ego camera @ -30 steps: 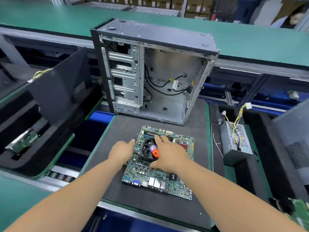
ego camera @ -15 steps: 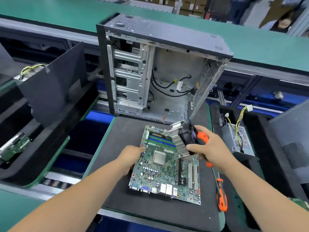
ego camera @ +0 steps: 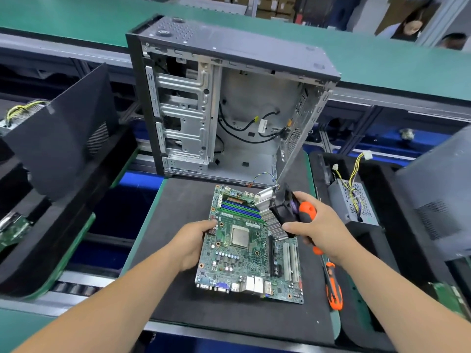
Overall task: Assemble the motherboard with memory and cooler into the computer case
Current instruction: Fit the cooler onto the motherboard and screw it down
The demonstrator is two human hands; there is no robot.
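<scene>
A green motherboard (ego camera: 244,253) lies flat on the black mat (ego camera: 178,200), its bare CPU (ego camera: 239,236) showing and memory sticks (ego camera: 239,208) seated near its far edge. My left hand (ego camera: 193,240) grips the board's left edge. My right hand (ego camera: 316,225) holds the cooler (ego camera: 277,215), a finned heatsink with a black fan, tilted up over the board's right side, together with an orange-handled screwdriver (ego camera: 308,212). Its fan cable trails to the board's far corner. The open computer case (ego camera: 229,108) stands upright just behind the board, loose cables inside.
A second orange screwdriver (ego camera: 334,289) lies on the mat right of the board. A power supply (ego camera: 354,202) with yellow wires sits in the black tray at right. Dark case panels (ego camera: 63,133) lean at left and right. Conveyor rails run behind the case.
My right hand lifted the cooler off the CPU and swung it to the right, tilted on edge. The bare CPU now shows. My left hand stays on the board's left edge.
</scene>
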